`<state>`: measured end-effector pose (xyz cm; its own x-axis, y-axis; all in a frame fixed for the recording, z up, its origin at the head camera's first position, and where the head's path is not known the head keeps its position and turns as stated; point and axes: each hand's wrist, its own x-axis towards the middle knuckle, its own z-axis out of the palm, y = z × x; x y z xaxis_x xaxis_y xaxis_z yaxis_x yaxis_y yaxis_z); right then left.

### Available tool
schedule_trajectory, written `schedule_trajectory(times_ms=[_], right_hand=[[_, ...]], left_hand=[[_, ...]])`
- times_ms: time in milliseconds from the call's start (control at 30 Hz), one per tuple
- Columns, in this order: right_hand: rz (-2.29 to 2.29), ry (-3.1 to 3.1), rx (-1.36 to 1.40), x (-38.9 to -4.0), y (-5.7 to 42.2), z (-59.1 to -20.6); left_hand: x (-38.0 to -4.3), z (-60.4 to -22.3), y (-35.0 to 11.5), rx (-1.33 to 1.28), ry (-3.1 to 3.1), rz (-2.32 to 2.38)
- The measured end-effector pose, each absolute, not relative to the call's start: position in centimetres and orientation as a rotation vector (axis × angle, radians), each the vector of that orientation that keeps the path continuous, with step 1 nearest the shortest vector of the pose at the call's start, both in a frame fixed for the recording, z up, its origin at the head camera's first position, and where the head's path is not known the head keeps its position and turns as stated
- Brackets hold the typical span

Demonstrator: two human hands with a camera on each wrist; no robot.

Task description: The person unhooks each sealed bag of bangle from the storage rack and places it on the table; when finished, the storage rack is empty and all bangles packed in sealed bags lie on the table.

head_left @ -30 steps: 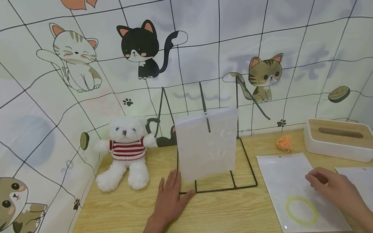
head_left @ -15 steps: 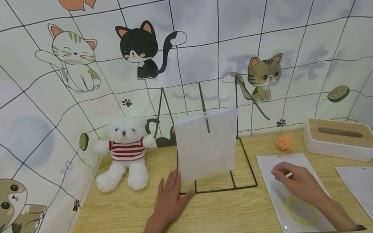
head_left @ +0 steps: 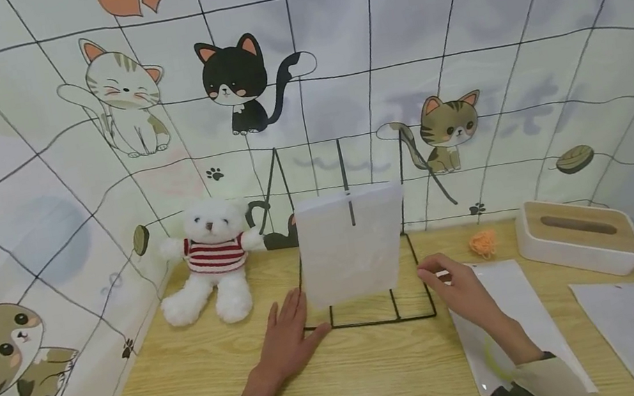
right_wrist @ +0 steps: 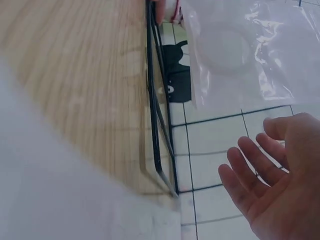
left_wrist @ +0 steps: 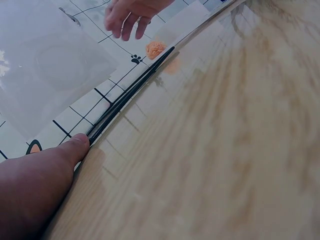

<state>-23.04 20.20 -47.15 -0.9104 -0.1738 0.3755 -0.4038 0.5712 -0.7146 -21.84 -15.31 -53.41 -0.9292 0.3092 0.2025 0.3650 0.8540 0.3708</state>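
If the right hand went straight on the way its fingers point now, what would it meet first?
Likely the black wire stand, at its right side, then perhaps the hanging translucent sheet. Depth is unclear, so the right hand might pass above that side.

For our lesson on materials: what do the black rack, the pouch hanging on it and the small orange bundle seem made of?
Black rack: probably coated metal; thin, stiff, smooth rods.
Hanging pouch: likely glossy, translucent plastic; bright glints on its creases.
Orange bundle: looks like matte yarn, with tangled strands; cotton or synthetic, I cannot tell.
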Motion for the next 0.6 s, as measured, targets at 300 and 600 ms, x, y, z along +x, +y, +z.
schedule_trajectory(times_ms=[300,600], right_hand=[[1.495,-2.553,0.397,-23.6,17.2,-47.3],[1.56,-2.63,0.418,-23.0,15.9,-47.4]], left_hand=[[-22.0,-53.1,-15.2,-0.545,-2.91,-0.611],[-21.8,-53.3,-15.4,-0.535,-2.908,-0.586]])
